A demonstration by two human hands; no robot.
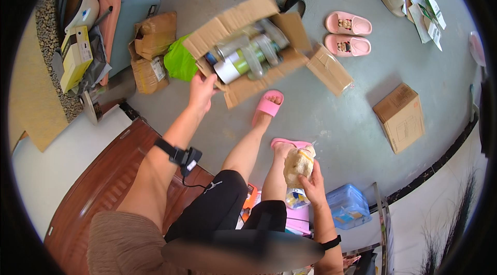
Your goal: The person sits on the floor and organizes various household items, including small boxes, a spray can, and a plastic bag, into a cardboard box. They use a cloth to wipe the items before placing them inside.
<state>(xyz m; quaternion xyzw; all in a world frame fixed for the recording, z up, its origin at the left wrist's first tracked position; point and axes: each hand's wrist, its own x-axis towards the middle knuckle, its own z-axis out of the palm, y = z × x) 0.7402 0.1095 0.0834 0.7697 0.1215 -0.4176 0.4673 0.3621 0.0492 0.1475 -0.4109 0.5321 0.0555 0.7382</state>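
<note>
My left hand (202,91) grips the near left corner of an open cardboard box (254,86). Its flaps are spread, and the box is slightly blurred. Inside lie several clear bottles or jars (254,61) and a green and white cylindrical container (229,70). My right hand (313,185) holds a bunched, cream-coloured cloth (298,168) with an orange stripe, above my right foot. Part of that foot's pink slipper is hidden behind the cloth.
Pink slippers (348,34) and a closed carton (402,117) are on the grey floor to the right. Worn cardboard boxes (153,38) and a bright green bag (180,59) lie left. A blue plastic bin (348,207) stands near my right forearm.
</note>
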